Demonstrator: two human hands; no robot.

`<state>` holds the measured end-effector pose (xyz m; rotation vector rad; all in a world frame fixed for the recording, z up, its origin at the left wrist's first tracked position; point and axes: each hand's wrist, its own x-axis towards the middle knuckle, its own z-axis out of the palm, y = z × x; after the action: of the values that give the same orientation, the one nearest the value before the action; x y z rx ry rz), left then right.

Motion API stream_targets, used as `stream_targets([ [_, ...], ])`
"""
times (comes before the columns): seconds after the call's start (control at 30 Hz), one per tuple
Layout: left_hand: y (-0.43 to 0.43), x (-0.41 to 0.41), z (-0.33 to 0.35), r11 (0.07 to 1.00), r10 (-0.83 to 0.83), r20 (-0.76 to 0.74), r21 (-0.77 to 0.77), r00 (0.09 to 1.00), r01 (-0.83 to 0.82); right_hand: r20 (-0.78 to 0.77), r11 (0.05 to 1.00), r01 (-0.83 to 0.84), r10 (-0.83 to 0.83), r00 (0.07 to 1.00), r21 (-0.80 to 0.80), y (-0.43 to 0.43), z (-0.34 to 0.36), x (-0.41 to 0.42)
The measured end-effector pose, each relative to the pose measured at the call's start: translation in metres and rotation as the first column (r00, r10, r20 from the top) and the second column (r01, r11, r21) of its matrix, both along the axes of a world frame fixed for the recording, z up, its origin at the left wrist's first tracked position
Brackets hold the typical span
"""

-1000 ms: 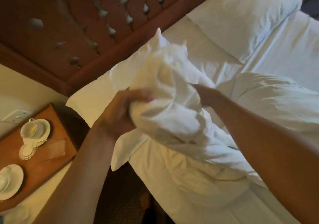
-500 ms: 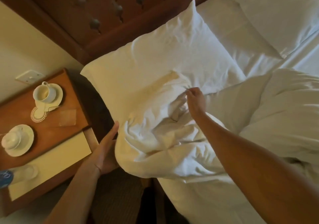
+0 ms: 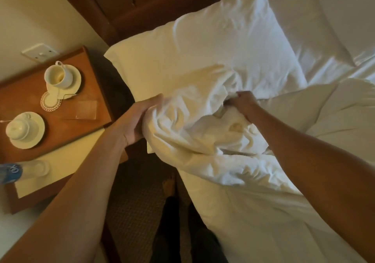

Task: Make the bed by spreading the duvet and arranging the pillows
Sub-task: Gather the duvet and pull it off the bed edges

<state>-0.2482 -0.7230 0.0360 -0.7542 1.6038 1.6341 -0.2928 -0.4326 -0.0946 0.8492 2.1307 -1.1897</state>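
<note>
A bunched-up white duvet (image 3: 194, 133) lies at the near left corner of the bed, its crumpled end partly on a white pillow (image 3: 213, 56) that rests flat against the wooden headboard (image 3: 142, 1). My left hand (image 3: 138, 120) grips the duvet's left edge, fingers curled into the cloth. My right hand (image 3: 241, 102) pinches a fold of the duvet near its top. A second pillow (image 3: 345, 9) lies at the far right of the bed. More duvet (image 3: 334, 116) bulges to the right of my right arm.
A wooden bedside table (image 3: 60, 133) stands left of the bed with a teacup on a saucer (image 3: 60, 78), a second cup and saucer (image 3: 24, 130), a doily, a water bottle (image 3: 18, 171) and a wall socket (image 3: 38, 52) behind. Patterned carpet (image 3: 132, 212) runs between table and bed.
The duvet bundle, held up a second ago, has come down onto the pillow and bed corner. My left hand let go, then took hold of its left edge again. My right hand kept its pinch.
</note>
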Motion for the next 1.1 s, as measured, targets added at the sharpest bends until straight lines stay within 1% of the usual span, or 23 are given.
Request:
stream_targets([
  [0.03,0.0,-0.006,0.008,0.998,-0.036,0.005,-0.054,0.999,0.036,-0.113,0.992,0.116,-0.11,0.987,0.04,0.004,0.012,-0.008],
  [0.07,0.002,-0.012,0.017,0.994,-0.025,0.012,-0.106,1.0,0.026,-0.226,0.98,0.188,-0.169,0.959,0.064,0.009,0.032,-0.016],
  [0.1,0.004,-0.017,0.028,0.99,0.028,-0.022,-0.14,0.999,-0.031,-0.325,0.966,0.248,-0.211,0.922,0.076,0.016,0.054,-0.023],
  [0.17,0.011,-0.026,0.04,0.958,0.205,-0.124,-0.176,0.971,-0.225,-0.505,0.945,0.315,-0.232,0.831,0.084,0.031,0.091,-0.04],
  [0.27,0.022,-0.027,0.054,0.88,0.385,-0.264,-0.184,0.884,-0.438,-0.696,0.948,0.316,-0.208,0.687,0.028,0.053,0.152,-0.064],
  [0.33,0.025,-0.028,0.059,0.842,0.411,-0.34,-0.215,0.846,-0.496,-0.763,0.96,0.279,-0.165,0.625,0.02,0.058,0.184,-0.076],
  [0.4,0.024,-0.033,0.064,0.8,0.415,-0.405,-0.264,0.815,-0.538,-0.807,0.96,0.28,-0.152,0.57,0.018,0.054,0.21,-0.081],
  [0.53,0.022,-0.058,0.086,0.683,0.32,-0.592,-0.397,0.74,-0.613,-0.85,0.913,0.398,-0.14,0.508,0.087,0.028,0.239,-0.083],
  [0.6,0.012,-0.077,0.093,0.638,0.349,-0.651,-0.362,0.674,-0.68,-0.868,0.895,0.426,-0.105,0.484,0.129,0.017,0.247,-0.091],
  [0.67,-0.003,-0.097,0.095,0.616,0.347,-0.704,-0.327,0.62,-0.717,-0.858,0.892,0.422,-0.084,0.507,0.162,0.009,0.253,-0.102],
  [0.7,-0.01,-0.107,0.094,0.605,0.333,-0.72,-0.332,0.609,-0.724,-0.859,0.891,0.42,-0.072,0.507,0.173,0.004,0.255,-0.109],
  [0.77,-0.028,-0.124,0.086,0.59,0.31,-0.73,-0.356,0.61,-0.725,-0.865,0.898,0.409,-0.068,0.497,0.164,-0.009,0.254,-0.122],
  [0.83,-0.04,-0.141,0.072,0.616,0.314,-0.709,-0.355,0.632,-0.704,-0.851,0.903,0.405,-0.099,0.516,0.141,-0.025,0.243,-0.139],
  [0.93,-0.047,-0.154,0.04,0.665,0.373,-0.558,-0.396,0.741,-0.633,-0.777,0.925,0.378,-0.209,0.594,0.04,-0.047,0.208,-0.166],
  [0.97,-0.05,-0.154,0.024,0.684,0.369,-0.506,-0.42,0.78,-0.596,-0.75,0.931,0.361,-0.198,0.631,0.058,-0.054,0.193,-0.173],
  [1.03,-0.059,-0.147,-0.003,0.721,0.279,-0.393,-0.517,0.876,-0.461,-0.67,0.96,0.258,-0.119,0.732,0.111,-0.068,0.165,-0.181],
  [1.1,-0.072,-0.138,-0.024,0.718,0.148,-0.201,-0.651,0.968,-0.245,-0.491,0.99,0.087,-0.021,0.871,0.11,-0.086,0.133,-0.177],
])
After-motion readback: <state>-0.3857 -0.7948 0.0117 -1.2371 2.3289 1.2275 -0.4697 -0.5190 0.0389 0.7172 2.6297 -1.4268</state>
